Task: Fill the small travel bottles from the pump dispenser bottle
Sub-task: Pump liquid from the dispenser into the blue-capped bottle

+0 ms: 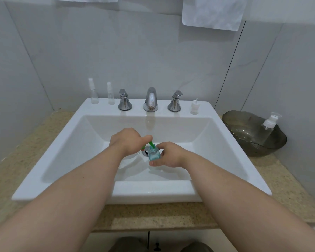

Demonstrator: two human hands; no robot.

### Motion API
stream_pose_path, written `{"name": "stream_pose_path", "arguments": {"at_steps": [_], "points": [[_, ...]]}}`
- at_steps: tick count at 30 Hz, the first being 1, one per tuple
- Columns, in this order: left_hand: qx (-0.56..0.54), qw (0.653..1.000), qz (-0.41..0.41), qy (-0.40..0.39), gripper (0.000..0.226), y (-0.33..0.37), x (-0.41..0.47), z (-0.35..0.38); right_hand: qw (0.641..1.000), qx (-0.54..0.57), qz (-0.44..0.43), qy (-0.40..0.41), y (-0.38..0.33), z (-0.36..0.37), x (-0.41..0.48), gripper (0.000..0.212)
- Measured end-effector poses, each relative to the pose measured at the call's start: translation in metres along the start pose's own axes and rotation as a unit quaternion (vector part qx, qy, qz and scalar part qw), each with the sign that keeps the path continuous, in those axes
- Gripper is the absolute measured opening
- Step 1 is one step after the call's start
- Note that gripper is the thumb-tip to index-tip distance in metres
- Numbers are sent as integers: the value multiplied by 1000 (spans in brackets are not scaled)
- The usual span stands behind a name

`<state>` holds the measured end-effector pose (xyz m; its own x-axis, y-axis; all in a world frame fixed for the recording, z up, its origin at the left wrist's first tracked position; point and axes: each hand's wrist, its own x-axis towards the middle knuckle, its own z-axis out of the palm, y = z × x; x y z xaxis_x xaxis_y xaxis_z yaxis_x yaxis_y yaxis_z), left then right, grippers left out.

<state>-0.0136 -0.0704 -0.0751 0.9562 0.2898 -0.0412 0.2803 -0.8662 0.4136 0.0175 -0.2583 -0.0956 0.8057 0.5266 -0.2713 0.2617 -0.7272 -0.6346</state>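
Ctr of frame, over the white sink (153, 193) basin: L hand (125, 140) has fingers curled round the top of the pump dispenser bottle (130, 157), whose white body shows just under the wrist. Its green spout (151, 144) angles down-right into the mouth of the small teal bottle (154, 153). R hand (168, 155) pinches that bottle btwn thumb & fingers, upright, just above the drain; blue-green liquid inside. On the sink deck, upper left: two clear spray bottles (94, 91), w/ caps on. Faucet (150, 100) at mid deck, white cap (194, 107) to its right. Right edge: dark bowl (244, 117) on the counter (153, 217), w/ a clear pump bottle (266, 130) leaning inside. Towel (213, 11) at top right.
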Motion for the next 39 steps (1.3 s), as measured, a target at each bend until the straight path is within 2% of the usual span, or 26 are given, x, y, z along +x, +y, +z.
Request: {"name": "stream_pose_path", "arguments": {"at_steps": [18,28,39], "points": [[-4,1000,-5,-5,47,2,-3,-2,1000,-21,2,-11,-4,-1,-5,54],[10,1000,11,-7,82,0,-4,-1,1000,11,15,-14,-5,-3,-7,50],[13,1000,5,5,66,2,-1,1,1000,12,20,-14,-5,-2,-6,52]]}}
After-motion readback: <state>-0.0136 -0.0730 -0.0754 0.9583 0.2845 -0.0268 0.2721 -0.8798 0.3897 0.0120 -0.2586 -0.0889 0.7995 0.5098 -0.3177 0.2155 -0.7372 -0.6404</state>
